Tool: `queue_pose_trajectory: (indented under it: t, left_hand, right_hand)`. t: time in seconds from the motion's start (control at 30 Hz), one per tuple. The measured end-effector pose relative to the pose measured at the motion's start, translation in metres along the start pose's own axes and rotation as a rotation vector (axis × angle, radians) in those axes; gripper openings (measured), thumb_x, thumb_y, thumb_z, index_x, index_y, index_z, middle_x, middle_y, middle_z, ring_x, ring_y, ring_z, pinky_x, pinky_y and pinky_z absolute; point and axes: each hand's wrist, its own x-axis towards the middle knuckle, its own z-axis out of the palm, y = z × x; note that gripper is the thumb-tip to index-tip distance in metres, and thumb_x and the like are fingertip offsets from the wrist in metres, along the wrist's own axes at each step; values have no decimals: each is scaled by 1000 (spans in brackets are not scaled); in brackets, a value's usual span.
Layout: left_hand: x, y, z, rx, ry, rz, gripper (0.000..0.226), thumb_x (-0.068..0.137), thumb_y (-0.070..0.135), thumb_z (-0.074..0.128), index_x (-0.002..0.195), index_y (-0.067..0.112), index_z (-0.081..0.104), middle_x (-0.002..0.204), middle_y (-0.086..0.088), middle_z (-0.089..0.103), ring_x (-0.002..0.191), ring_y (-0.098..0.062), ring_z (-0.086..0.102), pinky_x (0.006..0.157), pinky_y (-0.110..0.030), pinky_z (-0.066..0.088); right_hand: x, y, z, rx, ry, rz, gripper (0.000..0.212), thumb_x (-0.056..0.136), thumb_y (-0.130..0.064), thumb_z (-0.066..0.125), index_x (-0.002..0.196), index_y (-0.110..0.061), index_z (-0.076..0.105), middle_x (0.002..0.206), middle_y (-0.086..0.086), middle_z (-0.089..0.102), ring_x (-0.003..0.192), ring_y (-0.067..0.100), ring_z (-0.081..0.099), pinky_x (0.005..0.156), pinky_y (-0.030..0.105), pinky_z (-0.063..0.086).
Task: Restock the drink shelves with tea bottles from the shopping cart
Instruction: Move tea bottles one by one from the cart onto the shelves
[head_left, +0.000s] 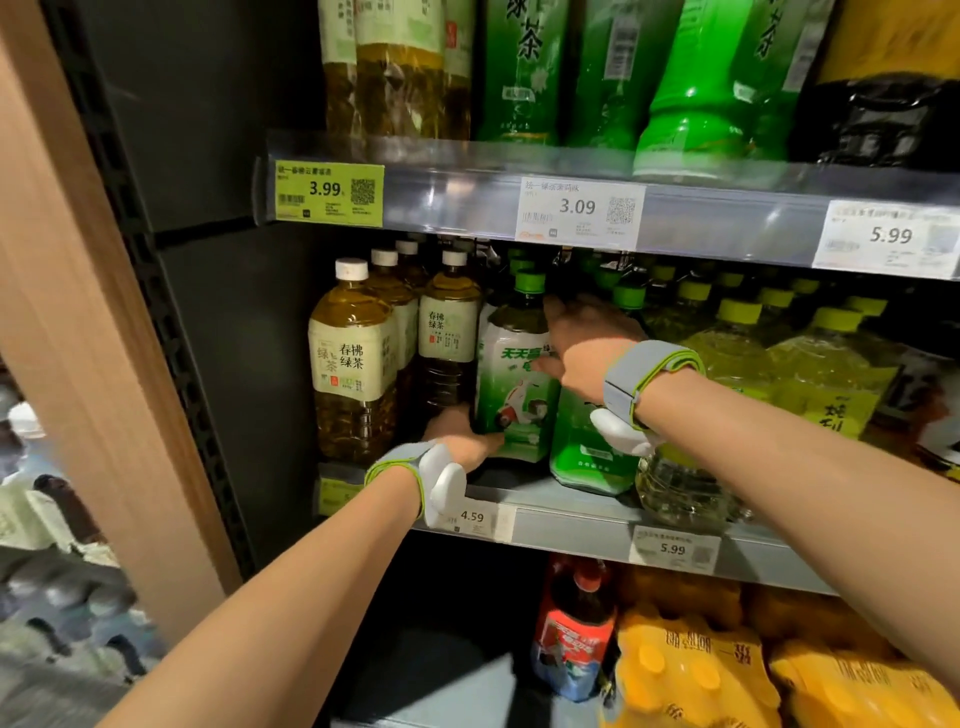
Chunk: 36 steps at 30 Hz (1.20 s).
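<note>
— Green-and-white plastic, that tall tea bottle with the green cap and scooter label (511, 384): gripped low by the left hand (462, 441), fingers wrapped round its base near the shelf front; steadied high by the right hand (582, 348), thumb across the label and fingers curled over the shoulder behind.

— Standing yet, or in the air?

— Upright, on or just above the grey metal middle shelf (530, 493); contact at the base hidden by the left hand, so cannot tell. Slotted between the amber tea bottles with white caps and pale labels (353, 358) on one side and a green-sleeved bottle (587, 457) touching on the other.

— Much done, then?

— Judging by the rows: mostly filled. Amber bottles several deep, yellow-green capped clear bottles (737, 343) packed to the right, green-wrapped bottles (524, 67) on the shelf above. This one probably near its final spot, needing only a push back and a release.

— And left to do?

— Hard to say. No clear sight of the shopping cart; only a blur of pale shapes at the lower left edge. Remaining stock unknown. Below, a red-labelled dark bottle (574, 634) and yellow shrink-wrapped packs (691, 675), not part of this placement. White price tags (579, 210) along the rails.
</note>
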Motion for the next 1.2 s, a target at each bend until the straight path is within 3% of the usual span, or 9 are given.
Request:
queue_pose_trajectory:
  t: [0.13,0.3,0.53,0.67,0.8,0.93,1.0,1.1,1.2]
  left_hand:
    - [-11,7,-14,66,63,1,42,91,24,57,130,11,55,133,-13,56,122,-32,53,101,-33,46]
    - [-21,21,-25,-38,140,6,36,90,17,55,126,14,59,129,-11,60,121,-29,53,103,-30,44]
    - [-75,77,-73,-70,-134,-88,20,88,24,59,105,14,64,104,-9,69,102,-29,64,94,-36,51]
    - [-114,124,-94,-50,-258,-120,8,86,22,59,93,21,63,98,-7,71,97,-28,67,93,-35,53]
    - [-171,214,-114,-82,-455,-140,4,81,27,60,80,24,63,96,-12,73,92,-28,70,88,-44,56]
    - [-185,247,-91,-133,-522,-170,14,68,36,59,72,23,65,91,-13,74,89,-28,72,86,-52,56]
    - [-212,282,-81,-151,-581,-161,17,63,38,58,67,26,70,90,-14,74,89,-29,72,86,-53,55]
    - [-275,355,-94,-162,-626,-115,19,75,33,60,60,27,69,76,-9,72,72,-24,71,83,-40,58]
    - [-326,394,-81,-211,-705,-73,19,93,19,56,75,18,63,73,-9,67,61,-20,65,73,-36,56]
  right_hand:
    - [-30,8,-8,86,84,-73,42,94,-30,48,134,-15,42,132,13,50,123,32,46,92,39,45]
    - [-50,16,-13,295,147,26,30,92,-25,46,117,-14,59,110,14,65,101,35,59,80,41,52]
    - [-78,36,-76,544,-141,172,27,91,-26,53,113,-15,63,114,7,66,107,26,60,92,36,49]
    - [-103,50,-131,603,-324,238,26,92,-26,56,114,-14,63,113,3,67,105,21,61,82,22,41]
    - [-152,95,-233,742,-361,477,23,88,-25,60,107,-15,67,103,4,70,92,17,61,75,19,40]
    - [-202,127,-291,813,-375,605,16,89,-18,55,96,-14,69,90,7,66,80,18,55,69,30,43]
    - [-248,147,-325,820,-339,712,18,91,-17,54,100,-11,68,86,4,60,81,17,52,76,34,44]
    - [-310,165,-360,773,-314,828,21,93,-19,53,103,-8,68,87,0,57,84,14,51,81,28,42]
    - [-370,174,-394,766,-292,990,22,93,-18,55,104,-6,68,87,0,56,85,12,50,76,22,38]
